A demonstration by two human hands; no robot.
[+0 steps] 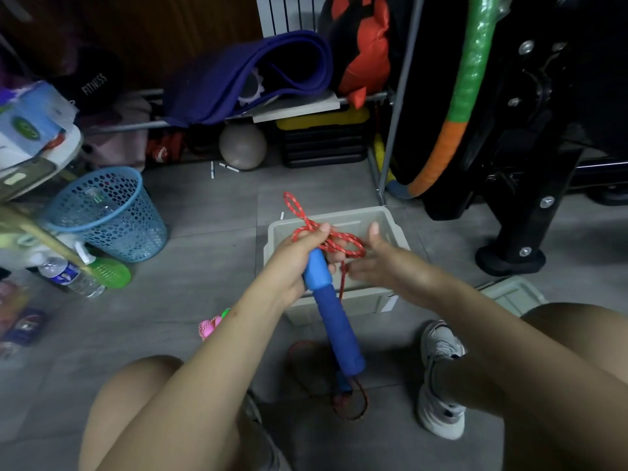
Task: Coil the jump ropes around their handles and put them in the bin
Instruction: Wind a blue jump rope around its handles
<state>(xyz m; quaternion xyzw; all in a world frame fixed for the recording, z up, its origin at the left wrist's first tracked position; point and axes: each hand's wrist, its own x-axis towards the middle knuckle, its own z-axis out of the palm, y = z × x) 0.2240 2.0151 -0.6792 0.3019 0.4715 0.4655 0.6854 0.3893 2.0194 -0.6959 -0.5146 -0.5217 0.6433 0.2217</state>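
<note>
The only writing that could be read was "FITNESS", in pale letters on a dark bag (91, 83) far off to the upper left of your hands. The bottle (69, 277) lying well to the left of your left hand carried a blue and white label, but its words were too small to make out.

Your left hand (299, 256) was clenched round the top of the blue handle (331, 311), thumb pointing up and away from you, with the handle slanting down from your fist toward your right knee. The red rope (326, 237) ran out of the top of that fist, rose in a loop just beyond your thumb, and crossed in further loops toward your right hand. A strand hung down just beside the handle, between your two hands, and more red rope lay on the floor below the handle's lower end, next to a second blue handle (341, 384).

Your right hand (377, 263) was blurred; its thumb stood up and its fingers reached toward the loops, and I could not tell whether they pinched the rope.

The grey bin (394, 229) stood on the floor directly beneath and beyond both hands. A pink and green jump rope (212, 326) lay below your left forearm. A blue mesh basket (108, 212) stood well to the left.
</note>
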